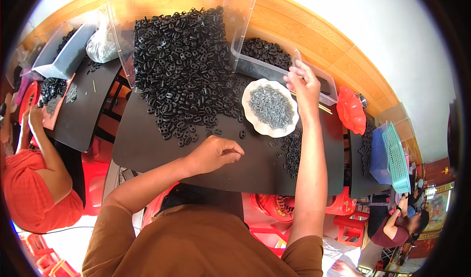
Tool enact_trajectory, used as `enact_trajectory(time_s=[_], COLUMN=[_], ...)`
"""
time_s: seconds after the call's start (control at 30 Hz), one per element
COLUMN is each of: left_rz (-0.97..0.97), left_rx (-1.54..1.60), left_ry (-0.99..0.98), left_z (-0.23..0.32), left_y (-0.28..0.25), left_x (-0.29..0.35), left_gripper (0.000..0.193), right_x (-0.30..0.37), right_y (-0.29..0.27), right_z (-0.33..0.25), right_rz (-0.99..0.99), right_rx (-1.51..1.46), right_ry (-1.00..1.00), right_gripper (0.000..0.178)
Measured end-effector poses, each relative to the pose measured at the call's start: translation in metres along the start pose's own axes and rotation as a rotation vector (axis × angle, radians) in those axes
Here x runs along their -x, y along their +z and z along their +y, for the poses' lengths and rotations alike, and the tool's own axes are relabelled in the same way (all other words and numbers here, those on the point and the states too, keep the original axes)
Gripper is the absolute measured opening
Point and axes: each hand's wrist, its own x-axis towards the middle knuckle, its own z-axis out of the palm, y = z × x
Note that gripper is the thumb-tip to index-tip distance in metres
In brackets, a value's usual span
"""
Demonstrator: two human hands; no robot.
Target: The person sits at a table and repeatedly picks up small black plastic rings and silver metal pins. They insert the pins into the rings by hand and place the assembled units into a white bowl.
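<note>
The desk in front of me is largely covered, with a big clear bin at its far side and a great heap of black pieces spreading from it toward me, so I judge most of the work remains. Beyond the bowl, a long clear bin holds a smaller lot of black pieces; those may be the finished share, though I can't tell from here. The scalloped white bowl sits right of the heap. My left grip is curled above the near desk, and I cannot tell whether anything is pinched in it. My right grip is by the long bin's rim, fingers loosely parted, nothing visible between them. A small pile of black pieces lies nearer me, and plenty of thin silvery bits fill the bowl.
</note>
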Motion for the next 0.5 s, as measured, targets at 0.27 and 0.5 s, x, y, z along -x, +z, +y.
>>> enact_trajectory(time_s=[0.27,0.5], left_rz=[0.019,0.199], left_rx=[-0.072,-0.386], left_ry=[0.058,0.264], left_z=[0.001,0.010], left_y=[0.004,-0.015], left_x=[0.001,-0.018], left_gripper=[0.014,0.013], right_x=[0.134,0.179], right_y=[-0.033,-0.025], right_z=[0.029,0.043], right_rz=[0.180,0.055], right_rx=[0.583,0.858], right_ry=[-0.323,-0.302], right_gripper=[0.005,0.020])
